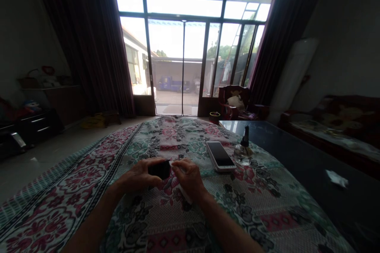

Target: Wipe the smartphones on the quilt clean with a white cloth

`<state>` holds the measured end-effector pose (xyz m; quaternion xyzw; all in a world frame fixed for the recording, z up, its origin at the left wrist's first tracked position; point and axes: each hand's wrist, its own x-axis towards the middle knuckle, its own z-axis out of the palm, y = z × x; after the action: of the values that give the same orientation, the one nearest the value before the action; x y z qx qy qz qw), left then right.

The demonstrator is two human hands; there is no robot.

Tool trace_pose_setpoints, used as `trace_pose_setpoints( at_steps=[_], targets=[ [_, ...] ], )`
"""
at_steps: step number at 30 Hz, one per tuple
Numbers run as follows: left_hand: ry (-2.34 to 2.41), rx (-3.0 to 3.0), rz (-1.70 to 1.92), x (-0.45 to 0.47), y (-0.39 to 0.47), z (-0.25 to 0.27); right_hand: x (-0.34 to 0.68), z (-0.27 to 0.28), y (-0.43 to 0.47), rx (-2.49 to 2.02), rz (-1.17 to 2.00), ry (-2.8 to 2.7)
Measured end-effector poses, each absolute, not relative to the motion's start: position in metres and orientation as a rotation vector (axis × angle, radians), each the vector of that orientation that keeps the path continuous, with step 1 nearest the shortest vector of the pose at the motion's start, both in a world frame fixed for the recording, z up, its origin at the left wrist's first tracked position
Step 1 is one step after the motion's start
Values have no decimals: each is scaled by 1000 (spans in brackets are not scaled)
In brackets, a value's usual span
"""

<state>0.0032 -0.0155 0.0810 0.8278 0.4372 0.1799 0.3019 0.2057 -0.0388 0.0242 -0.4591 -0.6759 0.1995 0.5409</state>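
My left hand (143, 174) grips a small black flat object (159, 170) between thumb and fingers, just above the flowered cloth. Its exact kind is too dark to make out. Right beside it, my right hand (187, 176) is closed on a white tissue (184, 194), with the fingertips at the object's right edge. Part of the tissue hangs below the palm. To the right, a white smartphone (220, 155) with a dark screen lies face up. Next to the phone stands a clear glass bottle (242, 155) with a black top.
The patterned cloth (166, 221) covers the surface under my hands. On the right is a dark glossy table (303, 166) with a crumpled white tissue (337, 178) on it. A wooden armchair (234, 101) stands near the glass doors ahead.
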Motion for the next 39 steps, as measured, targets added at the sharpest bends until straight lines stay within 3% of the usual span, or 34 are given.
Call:
trace_pose_setpoints(
  at_steps=[6,11,24,39],
  targets=[
    [1232,2096,573,-6,-12,79,185,23,-52,-1045,431,-1740],
    [1229,2107,574,-8,-14,84,194,23,-43,-1206,460,-1523],
    [1195,2103,512,-9,-18,86,187,32,-55,-923,461,-1595],
    [1161,2056,512,-8,-18,82,189,30,-53,-953,454,-1575]
  ],
)
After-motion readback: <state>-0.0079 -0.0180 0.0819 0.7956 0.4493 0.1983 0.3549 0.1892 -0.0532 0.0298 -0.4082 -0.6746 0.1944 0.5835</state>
